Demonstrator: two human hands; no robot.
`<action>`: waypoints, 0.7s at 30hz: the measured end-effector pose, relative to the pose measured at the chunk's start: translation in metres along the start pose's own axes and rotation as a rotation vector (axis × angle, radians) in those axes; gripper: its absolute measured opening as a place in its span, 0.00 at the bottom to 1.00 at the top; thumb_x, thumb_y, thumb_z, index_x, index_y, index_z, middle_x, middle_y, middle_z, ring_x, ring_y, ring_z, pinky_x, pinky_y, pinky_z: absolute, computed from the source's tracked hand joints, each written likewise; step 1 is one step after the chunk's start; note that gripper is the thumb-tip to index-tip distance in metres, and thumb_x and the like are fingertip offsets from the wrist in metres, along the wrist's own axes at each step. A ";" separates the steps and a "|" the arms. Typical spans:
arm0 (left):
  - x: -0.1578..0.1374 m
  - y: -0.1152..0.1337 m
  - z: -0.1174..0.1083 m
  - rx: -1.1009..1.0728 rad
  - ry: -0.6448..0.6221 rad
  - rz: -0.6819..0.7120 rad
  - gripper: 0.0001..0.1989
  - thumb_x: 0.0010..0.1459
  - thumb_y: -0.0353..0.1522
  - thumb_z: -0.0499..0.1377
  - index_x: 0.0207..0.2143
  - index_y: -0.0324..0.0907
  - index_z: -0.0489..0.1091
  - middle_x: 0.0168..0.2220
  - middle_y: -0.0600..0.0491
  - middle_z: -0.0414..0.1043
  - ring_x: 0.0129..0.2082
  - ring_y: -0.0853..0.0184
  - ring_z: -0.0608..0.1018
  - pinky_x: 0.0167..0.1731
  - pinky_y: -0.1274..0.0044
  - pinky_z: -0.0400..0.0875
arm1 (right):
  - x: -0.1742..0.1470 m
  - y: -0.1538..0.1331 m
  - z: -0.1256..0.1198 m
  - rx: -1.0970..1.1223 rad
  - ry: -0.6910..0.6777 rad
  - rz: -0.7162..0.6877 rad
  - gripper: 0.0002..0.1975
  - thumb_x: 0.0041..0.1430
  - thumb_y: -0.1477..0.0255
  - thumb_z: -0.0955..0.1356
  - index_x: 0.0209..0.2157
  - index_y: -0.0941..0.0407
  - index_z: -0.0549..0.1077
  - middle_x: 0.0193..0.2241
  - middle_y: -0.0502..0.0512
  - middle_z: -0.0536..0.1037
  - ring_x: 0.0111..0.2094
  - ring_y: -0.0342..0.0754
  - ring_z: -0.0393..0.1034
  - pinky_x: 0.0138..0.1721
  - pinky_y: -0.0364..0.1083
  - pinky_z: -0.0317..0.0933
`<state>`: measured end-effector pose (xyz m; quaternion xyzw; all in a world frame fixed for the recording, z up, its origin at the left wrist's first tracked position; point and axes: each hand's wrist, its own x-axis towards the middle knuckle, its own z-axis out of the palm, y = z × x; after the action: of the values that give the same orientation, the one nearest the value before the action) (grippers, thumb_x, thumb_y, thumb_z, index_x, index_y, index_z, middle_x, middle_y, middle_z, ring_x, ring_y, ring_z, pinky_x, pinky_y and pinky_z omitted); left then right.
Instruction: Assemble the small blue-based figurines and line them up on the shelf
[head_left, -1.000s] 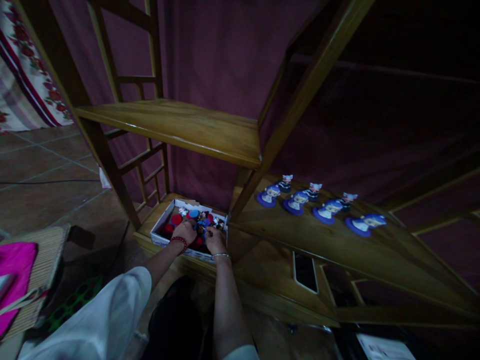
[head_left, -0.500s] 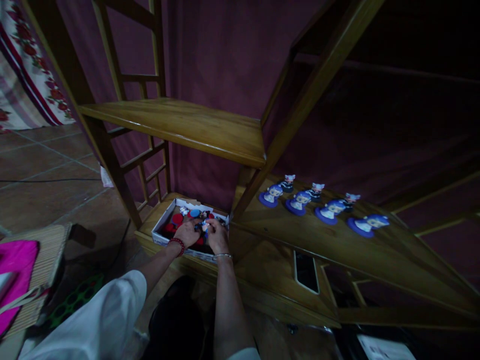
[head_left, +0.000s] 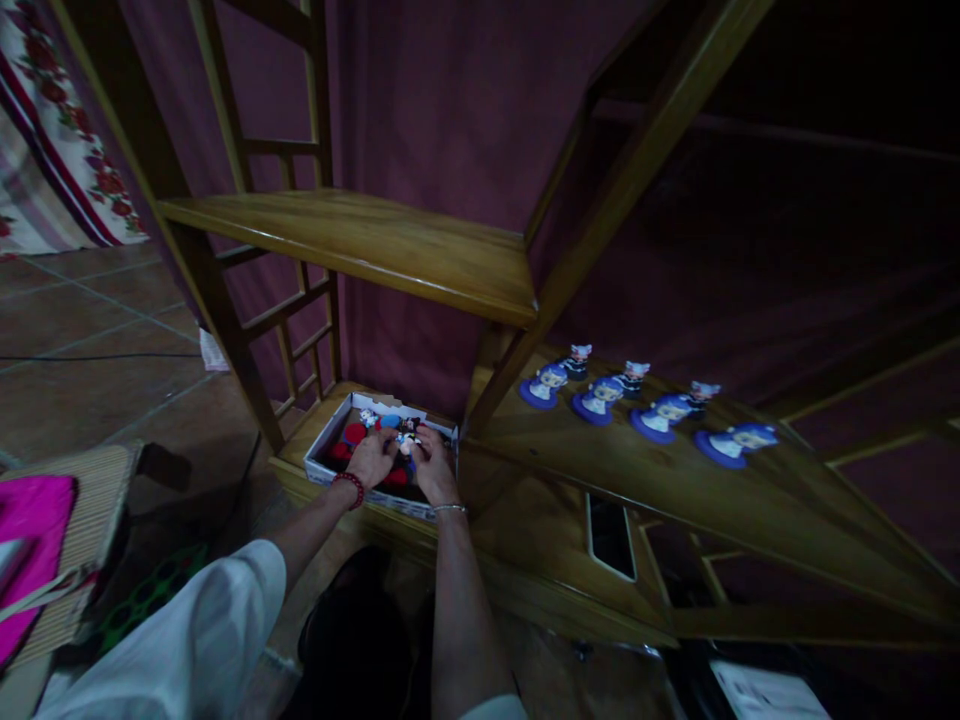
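Both hands are over a shallow white cardboard box (head_left: pixel 321 470) holding small figurines with red and blue parts. A small white-and-blue figurine (head_left: pixel 409 443) is between my fingertips. My left hand (head_left: pixel 373 460), a red bead bracelet at its wrist, pinches it from the left. From the right, my right hand (head_left: pixel 435 470), with a silvery bracelet, grips the same figurine. A red round piece (head_left: pixel 355 433) and another white figurine (head_left: pixel 367 416) lie in the box's left part. The hands hide much of the box's middle.
A wooden shelf board (head_left: pixel 352 240) overhangs the box, and a slanted post (head_left: pixel 570 285) rises to its right. Blue-haired figurines (head_left: pixel 600 397) on purple bases stand in a row on the right shelf, with grey-haired ones (head_left: pixel 636 377) behind. A phone (head_left: pixel 611 538) lies below them.
My left fingers have drawn back slightly and turned, showing the thumb side. The white-and-blue figurine between my hands is tilted differently and more visible. The view has shifted slightly.
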<state>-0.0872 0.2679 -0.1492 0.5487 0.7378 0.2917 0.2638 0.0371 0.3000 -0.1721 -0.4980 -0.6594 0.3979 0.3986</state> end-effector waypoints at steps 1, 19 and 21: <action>0.000 0.000 0.000 -0.012 -0.001 -0.004 0.13 0.55 0.31 0.52 0.43 0.43 0.68 0.35 0.53 0.74 0.35 0.68 0.74 0.38 0.78 0.66 | 0.000 0.001 0.000 0.006 -0.001 0.006 0.18 0.51 0.71 0.63 0.45 0.56 0.66 0.42 0.55 0.73 0.43 0.45 0.68 0.47 0.46 0.59; -0.001 0.000 -0.002 -0.142 -0.060 -0.066 0.08 0.56 0.29 0.50 0.37 0.41 0.66 0.27 0.55 0.74 0.26 0.72 0.75 0.28 0.81 0.68 | -0.005 -0.006 -0.004 -0.042 -0.110 0.087 0.20 0.50 0.71 0.64 0.48 0.52 0.66 0.38 0.50 0.75 0.39 0.45 0.69 0.45 0.45 0.61; -0.002 0.002 -0.002 -0.197 -0.109 -0.077 0.08 0.57 0.29 0.48 0.38 0.41 0.65 0.25 0.55 0.73 0.23 0.73 0.74 0.26 0.81 0.68 | -0.006 -0.004 -0.004 -0.029 -0.127 0.089 0.21 0.50 0.70 0.64 0.48 0.53 0.66 0.39 0.52 0.75 0.40 0.45 0.69 0.45 0.45 0.60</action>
<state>-0.0873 0.2657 -0.1462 0.5063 0.7107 0.3222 0.3670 0.0403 0.2942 -0.1675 -0.5061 -0.6663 0.4364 0.3307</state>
